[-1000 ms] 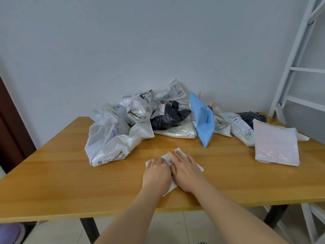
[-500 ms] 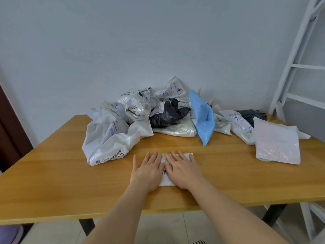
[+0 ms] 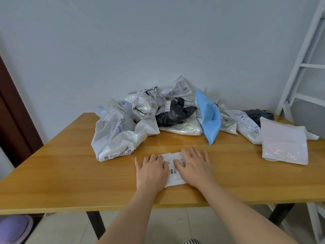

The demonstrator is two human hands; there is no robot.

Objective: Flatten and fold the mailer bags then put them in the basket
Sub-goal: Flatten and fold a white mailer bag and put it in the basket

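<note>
A small white mailer bag (image 3: 173, 170) with a printed label lies flat near the table's front edge. My left hand (image 3: 152, 170) presses on its left part with straight fingers. My right hand (image 3: 194, 168) presses flat on its right part. Behind them sits a heap of crumpled mailer bags: a large white one (image 3: 119, 136) at the left, a black one (image 3: 173, 112) in the middle, a blue one (image 3: 209, 117) standing on edge. A flat white bubble mailer (image 3: 284, 143) lies at the right. No basket is in view.
The wooden table (image 3: 61, 173) stands against a pale wall. A white ladder frame (image 3: 299, 67) rises at the right. A purple slipper (image 3: 13, 228) lies on the floor under the table's left corner. A dark door frame (image 3: 12, 120) runs along the left.
The small white bag, earlier lying askew, now lies square to the table edge. Both hands have spread apart over it, the left sliding left and the right sliding right.
</note>
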